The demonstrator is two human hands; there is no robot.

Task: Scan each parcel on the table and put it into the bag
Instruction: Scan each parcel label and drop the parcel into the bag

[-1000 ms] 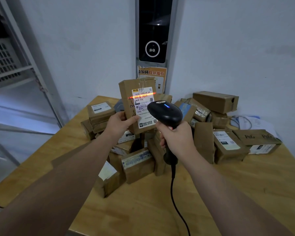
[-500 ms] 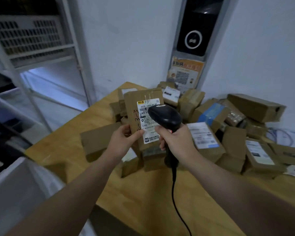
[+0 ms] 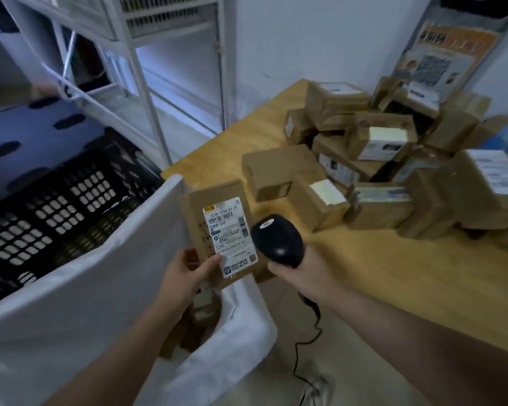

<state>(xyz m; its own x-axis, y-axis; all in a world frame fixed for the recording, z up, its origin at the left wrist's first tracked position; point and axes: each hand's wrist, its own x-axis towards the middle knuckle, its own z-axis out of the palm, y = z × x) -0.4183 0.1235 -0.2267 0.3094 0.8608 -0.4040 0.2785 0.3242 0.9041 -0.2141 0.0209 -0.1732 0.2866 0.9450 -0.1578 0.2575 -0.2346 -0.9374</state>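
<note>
**Labelled carton poised over the bag mouth**

The left hand (image 3: 185, 276) has its grip closed on a small cardboard parcel (image 3: 217, 230), thumb pressed on the lower edge of the shipping label (image 3: 230, 237) and fingers behind. The parcel stands nearly upright, label facing the camera, just above the open mouth of the white bag (image 3: 100, 288) beside the bench (image 3: 393, 273). Other brown boxes already lie inside the bag (image 3: 200, 317). The right hand (image 3: 302, 276) is wrapped fully around the handle of a black corded barcode scanner (image 3: 277, 238), its head next to the parcel.

To drop it well, I would judge that the parcel should be carried over the middle of the opening, clear of the sagging rim, lowered onto the boxes inside and only then released. The scanner cable (image 3: 305, 341) hangs near the bag and should stay out of it.

On the label, the top line seems to read "5020 1996 69"; below are barcodes and small print too blurred to read. Handwritten marks run down the cardboard to the label's left. Many parcels remain heaped on the bench (image 3: 379, 159).
</note>
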